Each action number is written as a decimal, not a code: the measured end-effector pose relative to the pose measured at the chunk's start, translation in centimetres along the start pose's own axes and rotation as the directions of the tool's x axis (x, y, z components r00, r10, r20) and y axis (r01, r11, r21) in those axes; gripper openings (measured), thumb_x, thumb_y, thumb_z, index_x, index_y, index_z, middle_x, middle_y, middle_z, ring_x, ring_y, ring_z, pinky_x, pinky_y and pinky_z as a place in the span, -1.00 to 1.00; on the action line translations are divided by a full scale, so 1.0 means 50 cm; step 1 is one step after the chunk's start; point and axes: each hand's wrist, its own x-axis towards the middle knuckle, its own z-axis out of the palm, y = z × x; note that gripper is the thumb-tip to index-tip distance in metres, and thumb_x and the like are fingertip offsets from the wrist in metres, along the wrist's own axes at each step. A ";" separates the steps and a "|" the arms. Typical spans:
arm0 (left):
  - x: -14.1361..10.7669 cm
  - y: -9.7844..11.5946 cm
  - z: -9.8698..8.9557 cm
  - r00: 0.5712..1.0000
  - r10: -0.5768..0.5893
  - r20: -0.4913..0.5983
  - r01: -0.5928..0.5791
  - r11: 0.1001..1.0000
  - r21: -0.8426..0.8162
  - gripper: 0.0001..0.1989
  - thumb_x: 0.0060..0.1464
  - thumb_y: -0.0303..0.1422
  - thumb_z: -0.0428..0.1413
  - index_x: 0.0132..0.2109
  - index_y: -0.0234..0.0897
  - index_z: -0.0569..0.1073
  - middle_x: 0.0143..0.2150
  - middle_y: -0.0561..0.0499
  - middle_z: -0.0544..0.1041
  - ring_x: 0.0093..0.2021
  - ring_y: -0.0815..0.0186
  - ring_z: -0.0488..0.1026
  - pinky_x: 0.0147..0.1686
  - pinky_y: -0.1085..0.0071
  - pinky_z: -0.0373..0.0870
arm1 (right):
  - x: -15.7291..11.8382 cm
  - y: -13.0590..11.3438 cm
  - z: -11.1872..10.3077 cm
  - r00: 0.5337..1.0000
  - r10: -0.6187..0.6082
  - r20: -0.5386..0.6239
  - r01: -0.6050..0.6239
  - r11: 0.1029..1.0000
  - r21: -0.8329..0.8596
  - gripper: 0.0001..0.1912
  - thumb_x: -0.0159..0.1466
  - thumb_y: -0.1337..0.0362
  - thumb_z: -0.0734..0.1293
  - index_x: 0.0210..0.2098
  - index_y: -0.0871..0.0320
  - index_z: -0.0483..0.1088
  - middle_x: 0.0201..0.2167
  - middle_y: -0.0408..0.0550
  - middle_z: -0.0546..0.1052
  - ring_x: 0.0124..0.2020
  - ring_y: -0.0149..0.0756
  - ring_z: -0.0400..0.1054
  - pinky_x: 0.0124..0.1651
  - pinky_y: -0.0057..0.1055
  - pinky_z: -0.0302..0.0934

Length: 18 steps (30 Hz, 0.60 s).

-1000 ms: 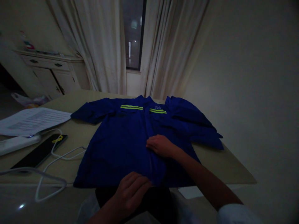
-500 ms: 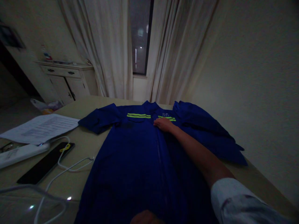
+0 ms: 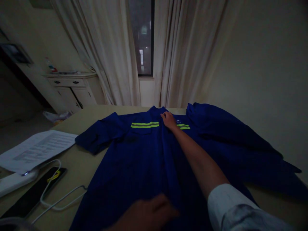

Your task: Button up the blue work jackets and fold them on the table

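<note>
A dark blue work jacket [image 3: 134,160] with yellow-green reflective strips lies front side up, its sleeves spread to both sides. Just below the collar [image 3: 156,110], my right hand [image 3: 169,120] pinches the front opening edge, fingers closed on the cloth. Lower down, my left hand [image 3: 146,213] hovers over or rests on the jacket front; it is smeared by motion, so its grip is unclear. The right sleeve in view puffs up toward the wall side, and the jacket's lower end is out of frame.
On the table's [image 3: 79,160] left side lie printed papers [image 3: 40,147], a white power strip-like block [image 3: 16,183], a black phone [image 3: 31,195] and a white cable [image 3: 64,208]. Beyond stand a white cabinet [image 3: 72,86] and curtains [image 3: 108,48]; a wall [image 3: 260,80] rises at the right.
My right hand has moved up the front edge from chest level toward the collar. My left hand has come further into view from the bottom. The view has shifted slightly.
</note>
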 end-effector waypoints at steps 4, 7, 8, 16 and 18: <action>0.210 -0.132 -0.167 0.963 -0.102 -0.250 0.093 0.995 -0.046 -0.72 0.25 -0.32 0.22 0.09 -0.17 0.54 0.00 -0.04 0.61 -0.17 0.27 0.58 -0.11 0.32 0.54 | 0.060 0.058 0.026 0.992 0.083 -0.091 -0.073 0.992 0.107 -0.52 0.52 0.16 0.15 0.31 0.28 0.32 0.30 0.25 0.39 0.31 -0.04 0.25 0.36 -0.18 0.10; 0.366 -0.280 -0.261 0.838 -0.259 -0.481 0.229 0.966 -0.122 -0.75 0.27 -0.35 0.14 0.05 -0.31 0.56 0.00 -0.17 0.64 -0.05 0.16 0.60 0.02 0.21 0.52 | 0.096 0.109 0.052 0.990 0.135 -0.051 -0.125 0.979 0.163 -0.43 0.51 0.11 0.18 0.40 0.29 0.21 0.40 0.26 0.29 0.39 0.00 0.19 0.41 -0.11 0.07; 0.406 -0.333 -0.284 0.774 -0.324 -0.544 0.303 0.944 -0.132 -0.73 0.29 -0.36 0.11 0.06 -0.35 0.56 0.01 -0.22 0.64 -0.02 0.12 0.60 0.07 0.18 0.51 | 0.103 0.126 0.063 0.987 0.152 -0.043 -0.142 0.972 0.185 -0.41 0.51 0.09 0.19 0.41 0.28 0.20 0.41 0.25 0.29 0.40 0.00 0.19 0.41 -0.10 0.07; 0.543 -0.645 -0.380 0.546 -0.508 -0.666 0.630 0.773 -0.073 -0.52 0.28 -0.22 0.17 0.22 -0.43 0.42 0.31 -0.42 0.45 0.33 -0.10 0.38 0.34 -0.03 0.22 | 0.135 0.213 0.132 0.982 0.170 -0.085 -0.119 0.898 0.423 -0.45 0.33 -0.04 0.43 0.15 0.18 0.46 0.10 0.14 0.57 0.15 0.00 0.44 0.25 -0.08 0.27; 0.555 -0.669 -0.392 0.513 -0.563 -0.648 0.606 0.772 -0.191 -0.47 0.14 -0.17 0.31 0.14 -0.42 0.47 0.17 -0.41 0.56 0.19 -0.10 0.49 0.22 -0.03 0.37 | 0.149 0.210 0.125 0.986 0.156 -0.059 -0.109 0.872 0.477 -0.44 0.20 0.02 0.53 0.09 0.19 0.49 0.04 0.09 0.58 0.11 -0.01 0.45 0.22 -0.09 0.29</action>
